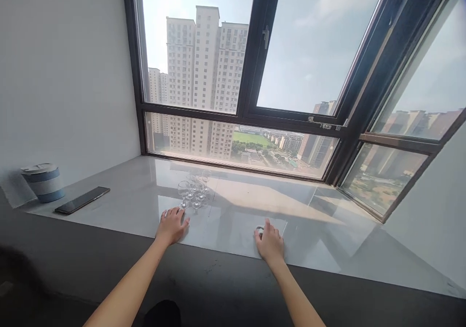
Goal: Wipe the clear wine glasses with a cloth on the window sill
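Note:
My left hand point(172, 226) lies on the pale window sill point(138, 210) near its front edge, fingers spread and nothing visible in it. Just beyond its fingertips stands a cluster of several small clear stemmed glasses point(184, 191), upright and close together. Further right, my right hand point(271, 243) rests on the sill, its thumb and fingers around a small white, ring-like thing point(259, 230). Most of that thing is hidden under the hand, so its kind cannot be made out.
A dark phone point(83, 200) lies flat at the left of the sill, beside a blue and white lidded canister point(43, 183) near the wall. Dark-framed windows point(243, 118) rise behind the sill. The sill's front edge point(233, 254) runs below my hands.

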{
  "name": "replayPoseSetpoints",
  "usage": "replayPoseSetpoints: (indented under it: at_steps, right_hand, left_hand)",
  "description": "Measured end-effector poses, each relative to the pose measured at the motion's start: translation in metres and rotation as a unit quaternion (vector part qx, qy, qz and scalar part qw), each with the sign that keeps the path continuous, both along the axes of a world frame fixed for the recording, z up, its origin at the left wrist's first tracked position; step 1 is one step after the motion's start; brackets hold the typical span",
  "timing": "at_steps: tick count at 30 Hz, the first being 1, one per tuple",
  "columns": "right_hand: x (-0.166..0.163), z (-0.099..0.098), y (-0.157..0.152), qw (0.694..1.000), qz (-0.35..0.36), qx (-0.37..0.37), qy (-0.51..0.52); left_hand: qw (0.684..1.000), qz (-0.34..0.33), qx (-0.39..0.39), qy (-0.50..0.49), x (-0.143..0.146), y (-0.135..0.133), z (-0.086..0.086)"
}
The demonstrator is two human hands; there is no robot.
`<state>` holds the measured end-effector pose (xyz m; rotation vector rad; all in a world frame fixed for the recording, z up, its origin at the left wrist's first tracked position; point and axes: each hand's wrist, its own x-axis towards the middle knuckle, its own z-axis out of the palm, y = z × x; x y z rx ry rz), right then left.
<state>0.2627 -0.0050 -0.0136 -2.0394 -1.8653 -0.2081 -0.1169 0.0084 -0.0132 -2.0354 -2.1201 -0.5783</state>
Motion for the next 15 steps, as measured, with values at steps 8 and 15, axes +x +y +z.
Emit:
replayPoseSetpoints:
  at_steps: [8,15]
  right_hand:
    - [0.006,-0.004,-0.006,0.992,0.03,0.108,0.053]
    - [0.008,-0.004,-0.002,0.99,-0.008,0.094,0.105]
  left_hand:
    - [0.999,-0.023,0.012,0.018,-0.001,-0.002,0.004]
    - [0.998,-0.016,-0.05,-0.046,0.038,0.016,0.019]
